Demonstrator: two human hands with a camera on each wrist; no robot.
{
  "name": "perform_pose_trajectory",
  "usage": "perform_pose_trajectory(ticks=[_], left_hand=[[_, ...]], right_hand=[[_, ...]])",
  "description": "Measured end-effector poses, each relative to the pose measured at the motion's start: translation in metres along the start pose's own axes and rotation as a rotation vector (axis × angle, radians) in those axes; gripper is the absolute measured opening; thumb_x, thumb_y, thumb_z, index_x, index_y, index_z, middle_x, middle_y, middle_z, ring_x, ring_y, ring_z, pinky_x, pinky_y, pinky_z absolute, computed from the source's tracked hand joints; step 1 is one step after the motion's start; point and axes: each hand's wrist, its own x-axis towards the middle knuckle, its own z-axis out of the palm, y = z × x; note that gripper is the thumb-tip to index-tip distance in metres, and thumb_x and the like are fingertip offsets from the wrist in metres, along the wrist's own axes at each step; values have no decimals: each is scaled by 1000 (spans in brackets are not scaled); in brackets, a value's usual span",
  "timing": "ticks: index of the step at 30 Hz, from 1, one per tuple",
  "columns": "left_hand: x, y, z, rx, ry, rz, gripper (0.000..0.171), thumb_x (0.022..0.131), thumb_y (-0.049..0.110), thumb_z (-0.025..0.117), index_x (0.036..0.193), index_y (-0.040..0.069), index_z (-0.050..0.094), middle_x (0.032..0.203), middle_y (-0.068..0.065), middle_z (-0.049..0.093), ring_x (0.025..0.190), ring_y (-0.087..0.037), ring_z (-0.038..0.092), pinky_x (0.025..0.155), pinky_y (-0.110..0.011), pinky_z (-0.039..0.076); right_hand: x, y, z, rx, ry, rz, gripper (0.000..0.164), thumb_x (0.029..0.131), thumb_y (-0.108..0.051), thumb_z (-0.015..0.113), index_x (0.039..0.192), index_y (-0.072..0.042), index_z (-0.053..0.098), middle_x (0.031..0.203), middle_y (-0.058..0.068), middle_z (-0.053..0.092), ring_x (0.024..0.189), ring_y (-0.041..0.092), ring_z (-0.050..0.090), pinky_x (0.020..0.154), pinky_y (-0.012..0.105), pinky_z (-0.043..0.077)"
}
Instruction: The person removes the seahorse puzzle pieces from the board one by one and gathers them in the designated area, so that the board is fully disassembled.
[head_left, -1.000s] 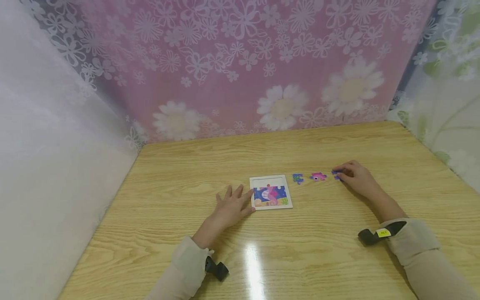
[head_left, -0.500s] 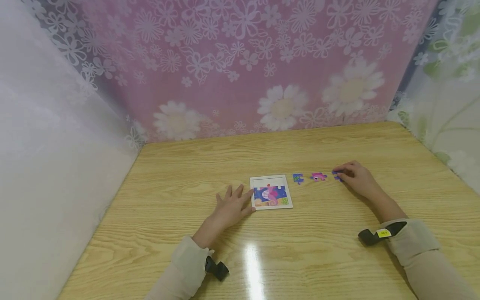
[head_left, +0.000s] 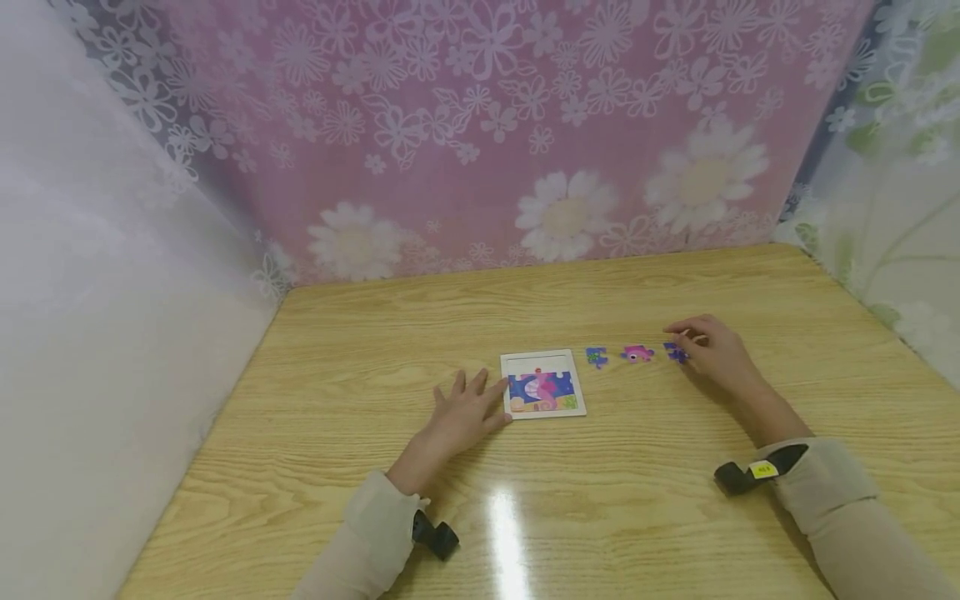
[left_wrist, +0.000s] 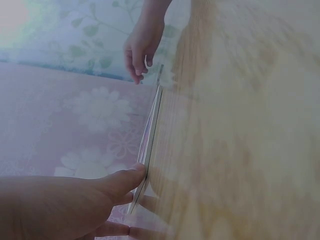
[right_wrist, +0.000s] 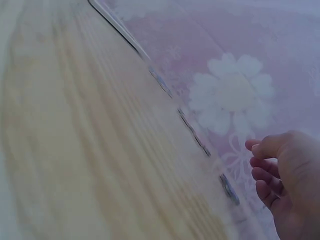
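The left hand (head_left: 459, 418), fingers spread, touched the left side of a partly filled square white puzzle frame (head_left: 555, 363), midway between the side edges of the wood-grain table (head_left: 615, 500). Farther off, the right hand (head_left: 717, 357), loosely curled, holding nothing, hovered beside a blue jigsaw piece (head_left: 671, 350), rightmost of three.

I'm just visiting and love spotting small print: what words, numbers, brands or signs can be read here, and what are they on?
No text can be read with certainty.
Yellow label on the black device at the right sleeve: dark marks, too small and blurred to read.
White-framed puzzle and three loose pieces: no writing I can make out.
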Motion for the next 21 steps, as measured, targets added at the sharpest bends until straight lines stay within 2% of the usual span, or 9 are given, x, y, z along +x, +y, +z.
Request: perform_pose_trajectory(ticks=[3,5,10,21], left_hand=[[0,0,-1,0,-9,-5,59,93,48,44,145,23,32,149,-14,21,132,-45,12,93,-70,14],[-1,1,-1,-4,-11,-5,59,93,48,44,145,23,32,148,-14,21,132,-45,12,93,-70,14],[-1,1,-2,-2,-16,-3,59,93,49,44,145,23,32,149,-14,21,132,-45,12,93,-70,14],[-2,2,-4,2,-13,-10,59,93,48,45,145,23,32,148,-14,21,131,-45,12,93,-70,14]], right_hand=[[3,-12,3,11,1,-52,19,94,-8,53,105,1,65,98,12,55,83,14,49,68,16,41],[5,-21,7,34,-1,-84,17,93,-6,54,103,1,65,96,12,56,80,11,49,65,12,41],[10,-46,20,87,-36,-150,15,91,-4,56,101,2,65,95,12,58,78,11,51,64,14,43],[27,-102,57,115,-199,-211,13,89,-4,60,99,-1,67,91,4,58,76,17,53,61,25,45]])
